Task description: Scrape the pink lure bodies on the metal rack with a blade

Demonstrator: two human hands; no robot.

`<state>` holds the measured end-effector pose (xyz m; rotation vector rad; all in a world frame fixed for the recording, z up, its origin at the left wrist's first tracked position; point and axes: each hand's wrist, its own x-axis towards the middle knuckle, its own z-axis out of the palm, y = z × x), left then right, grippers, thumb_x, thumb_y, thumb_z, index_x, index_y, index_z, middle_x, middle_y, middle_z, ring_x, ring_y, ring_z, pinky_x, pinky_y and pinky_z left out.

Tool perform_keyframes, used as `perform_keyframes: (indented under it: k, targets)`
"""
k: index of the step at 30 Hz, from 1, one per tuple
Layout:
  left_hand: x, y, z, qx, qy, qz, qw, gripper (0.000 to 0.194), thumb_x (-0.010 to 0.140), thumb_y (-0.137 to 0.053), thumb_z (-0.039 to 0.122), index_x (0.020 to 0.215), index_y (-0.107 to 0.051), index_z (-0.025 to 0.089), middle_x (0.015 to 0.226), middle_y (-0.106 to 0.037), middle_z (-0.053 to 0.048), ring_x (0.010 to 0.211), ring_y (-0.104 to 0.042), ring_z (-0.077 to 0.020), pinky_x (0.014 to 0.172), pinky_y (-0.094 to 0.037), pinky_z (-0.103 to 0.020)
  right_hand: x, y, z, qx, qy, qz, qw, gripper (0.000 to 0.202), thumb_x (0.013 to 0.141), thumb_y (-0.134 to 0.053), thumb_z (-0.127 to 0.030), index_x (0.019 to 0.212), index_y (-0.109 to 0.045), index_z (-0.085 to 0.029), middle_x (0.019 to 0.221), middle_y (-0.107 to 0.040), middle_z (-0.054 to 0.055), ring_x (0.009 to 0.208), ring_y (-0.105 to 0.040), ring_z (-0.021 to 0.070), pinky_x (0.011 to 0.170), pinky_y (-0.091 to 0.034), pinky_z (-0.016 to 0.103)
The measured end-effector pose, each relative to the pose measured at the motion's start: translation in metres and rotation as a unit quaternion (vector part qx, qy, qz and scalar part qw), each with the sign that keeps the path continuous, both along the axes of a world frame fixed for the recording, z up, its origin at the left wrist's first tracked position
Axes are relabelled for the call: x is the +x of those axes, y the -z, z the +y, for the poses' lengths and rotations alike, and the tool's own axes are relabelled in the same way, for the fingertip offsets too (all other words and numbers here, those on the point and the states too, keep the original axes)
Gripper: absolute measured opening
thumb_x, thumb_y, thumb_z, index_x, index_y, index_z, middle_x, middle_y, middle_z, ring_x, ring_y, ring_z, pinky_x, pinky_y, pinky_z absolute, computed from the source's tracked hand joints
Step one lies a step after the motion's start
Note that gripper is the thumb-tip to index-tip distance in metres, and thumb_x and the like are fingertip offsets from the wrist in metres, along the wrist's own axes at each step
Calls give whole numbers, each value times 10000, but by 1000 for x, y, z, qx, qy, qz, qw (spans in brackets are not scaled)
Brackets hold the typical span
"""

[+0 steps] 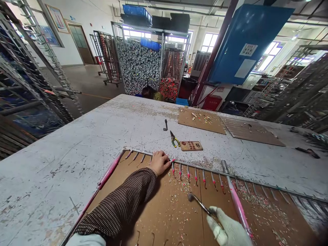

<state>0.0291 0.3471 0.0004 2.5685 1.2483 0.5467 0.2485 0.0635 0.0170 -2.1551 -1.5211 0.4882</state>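
My bare left hand (160,162) rests on the far bar of a metal rack (210,168), its fingers curled over one of the hooks; what they hold is hidden. A white glove covers my right hand (224,225), which is closed around the handle of a small hammer-like tool (201,203). The tool's round head hovers or lies over the brown cardboard (179,212), below the row of hooks. To the right of my left hand, several hooks (189,174) have pink coating on them. Hooks to its left look grey. A pink-coated crossbar (237,201) runs beside my right hand.
Pliers (174,139), a wooden plaque (191,146) and a small metal tool (165,125) lie on the white table (102,133). Beyond are two boards (201,121) with chips. A person (151,93) is low behind the table. Racks stand at both sides.
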Motion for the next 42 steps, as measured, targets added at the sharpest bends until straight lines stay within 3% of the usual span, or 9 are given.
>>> perform_keyframes:
  k: [4,11,14,19,25,30,35,40,42]
  targets:
    - [1,1,-4,-11,-11,-24,1000,208,880,-645,410,841,-717,219,1012,-607,-67,1004,-521,-241,894,-371,-399,-10,-15,51,-15,-14,-43,999,416,963,-338,-484,1155,-624,-250,919,-765,52,804,-731,234,696,-530,314]
    - [0,8,-10,-21,-18,-63,998,182,857,-660,378,793,-697,212,997,-608,-59,995,-518,-233,913,-365,-404,-34,-24,111,176,-55,-124,975,472,1001,-352,-485,1190,-638,-160,1036,-753,119,922,-714,244,824,-507,329]
    - [-1,11,-15,-22,-25,-73,997,174,853,-661,371,783,-684,214,989,-605,-54,992,-514,-231,921,-358,-408,-39,-23,116,230,-23,-175,957,526,1001,-355,-519,1211,-647,-135,1011,-751,152,861,-711,238,780,-506,313]
    - [0,10,-19,-27,-37,-69,997,173,853,-655,369,787,-675,210,987,-602,-55,993,-512,-234,922,-354,-413,-42,-20,121,84,-53,-241,965,451,1004,-349,-479,1115,-693,-209,690,-722,52,624,-679,187,628,-459,250]
    - [1,8,-19,-33,-31,-79,996,186,861,-648,372,777,-660,205,996,-608,-53,997,-510,-229,921,-348,-407,-37,-20,114,233,30,-253,938,580,1004,-311,-549,1173,-657,-115,911,-749,157,757,-702,244,707,-482,317]
    - [0,8,-20,-32,-35,-80,996,180,863,-645,361,777,-650,203,999,-614,-52,1000,-508,-231,918,-346,-412,-40,-16,122,70,-68,-275,956,484,1010,-300,-467,1123,-687,-198,657,-716,62,566,-675,230,563,-438,295]
    - [0,7,-21,-34,-29,-88,995,182,863,-643,359,767,-647,205,999,-619,-53,1001,-509,-231,927,-346,-412,-39,-21,121,199,39,-213,956,598,1009,-263,-547,1231,-609,-113,956,-748,157,812,-719,251,707,-494,311]
    - [1,8,-21,-29,-37,-84,995,186,875,-626,364,773,-648,209,976,-618,-52,985,-511,-225,921,-343,-409,-41,-19,125,54,-52,-241,968,538,1003,-261,-530,1066,-684,-202,632,-701,69,558,-669,234,553,-441,295]
    - [1,9,-20,-26,-32,-81,996,179,871,-628,361,779,-650,210,978,-618,-53,992,-510,-228,926,-340,-410,-41,-23,126,86,-34,-231,969,538,1002,-273,-553,1126,-666,-207,678,-715,62,568,-669,226,552,-434,290]
